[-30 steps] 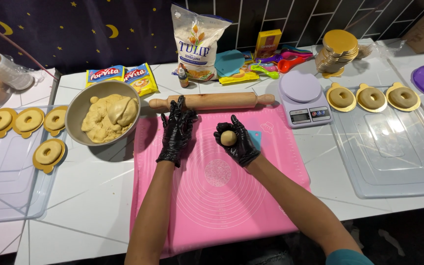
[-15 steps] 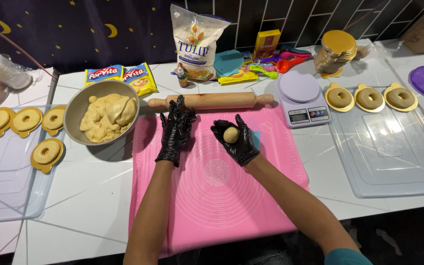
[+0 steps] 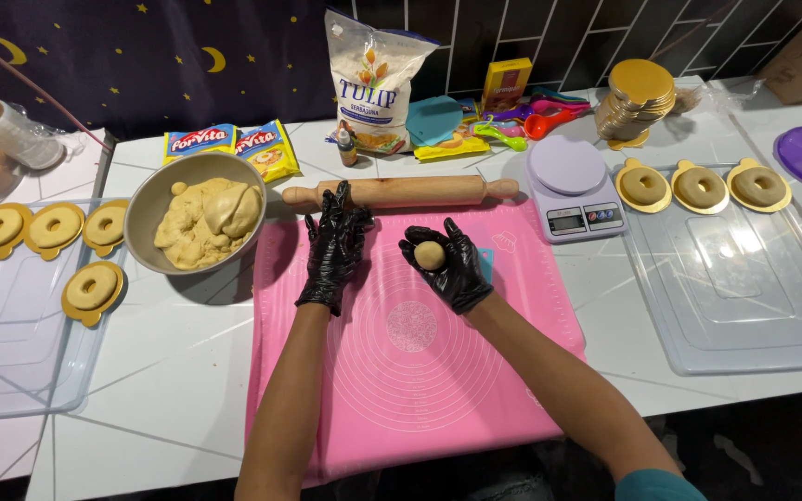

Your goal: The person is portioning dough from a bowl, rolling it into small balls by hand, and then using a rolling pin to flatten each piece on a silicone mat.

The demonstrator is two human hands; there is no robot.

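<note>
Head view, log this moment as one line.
right hand: cups small round tan dough ball | left hand: flat on pink silicone mat | wooden rolling pin: behind hands

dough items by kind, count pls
Ring-shaped dough pieces on gold boards, left: 4
Ring-shaped dough pieces on gold boards, right: 3
Dough ball in right hand: 1
Dough mass in bowl: 1
Total: 9

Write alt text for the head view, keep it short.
A person in black gloves holds a small dough ball in the right hand while the left hand rests flat on a pink silicone mat. A wooden rolling pin, a bowl of dough and a kitchen scale lie beyond.
</note>
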